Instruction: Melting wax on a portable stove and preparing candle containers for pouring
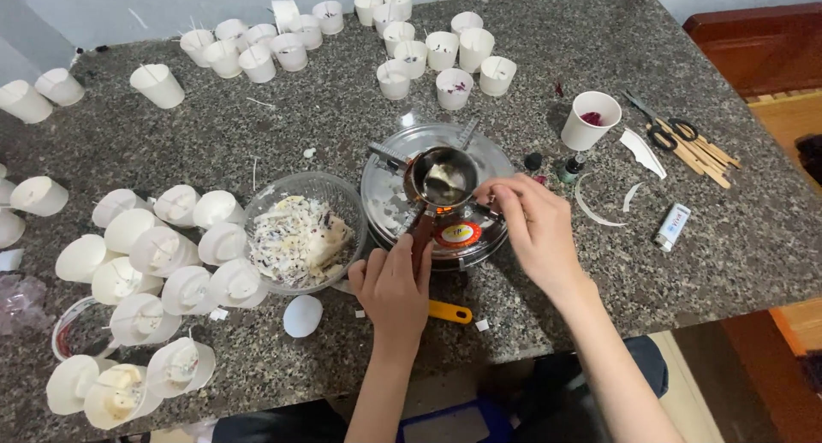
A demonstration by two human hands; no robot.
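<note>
Small metal melting pot [443, 178]: sits on round burner stand [437, 195], centre of granite table [685, 263], pale wax inside. Left hand [392, 287]: closed around the pot's brown handle [421, 231]. Right hand [533, 225]: fingertips pinched at the pot's right rim; held object cannot be made out. Glass bowl [304, 233] of wax scraps: just left of the stand

A round red-and-yellow label [457, 234] sits on the stove's [402, 205] front.

A small metal melting pot [443, 177] sits upright on the round stove [432, 195], holding seemingly pale, half-melted wax.
</note>
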